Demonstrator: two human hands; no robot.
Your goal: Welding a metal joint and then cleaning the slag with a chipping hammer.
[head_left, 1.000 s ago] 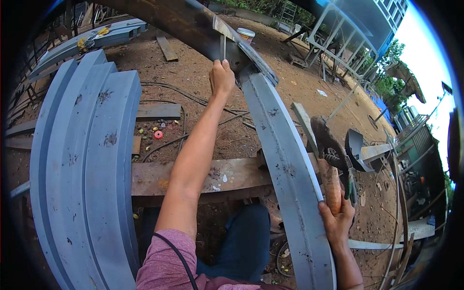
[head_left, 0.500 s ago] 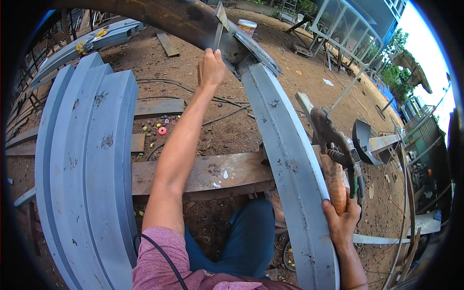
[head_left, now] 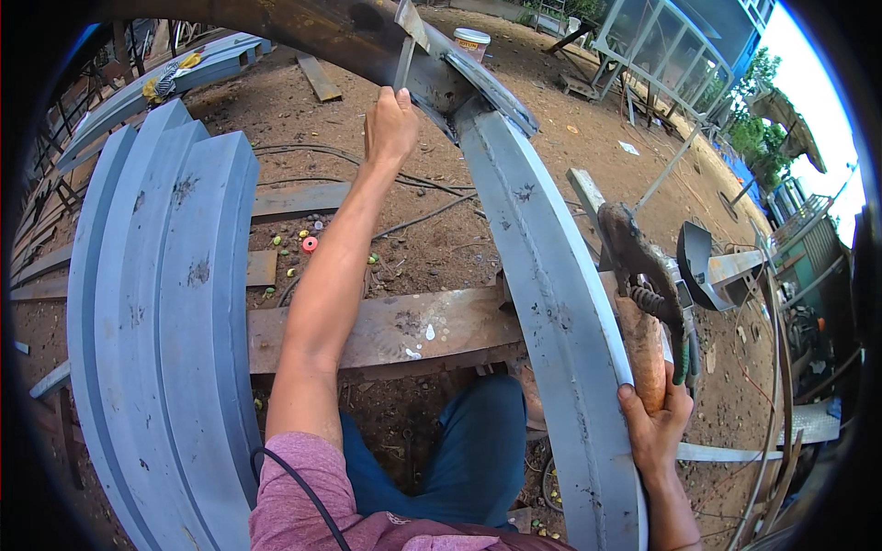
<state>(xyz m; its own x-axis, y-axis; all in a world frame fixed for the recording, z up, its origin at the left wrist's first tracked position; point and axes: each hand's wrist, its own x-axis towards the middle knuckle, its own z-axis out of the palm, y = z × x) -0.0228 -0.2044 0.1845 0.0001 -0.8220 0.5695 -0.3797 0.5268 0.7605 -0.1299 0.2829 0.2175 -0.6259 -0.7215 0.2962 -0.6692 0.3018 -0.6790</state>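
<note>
My left hand is closed around the flat handle of a chipping hammer, whose narrow head reaches over a rusty brown steel pipe. Just right of the hammer, the pipe meets the upper end of a curved grey steel beam, with a plate at the joint. A welding electrode holder with a worn brown grip and a spring is in my right hand. That hand's thumb rests on the beam's right edge.
Several nested grey steel sections stand at my left. A rusty flat bar crosses in front of my knees. Black cables lie on the dirt beyond. A white bucket and a metal frame stand farther off.
My left hand and the chipping hammer have shifted slightly left and up over the pipe. My right hand keeps its hold at the beam's edge.
</note>
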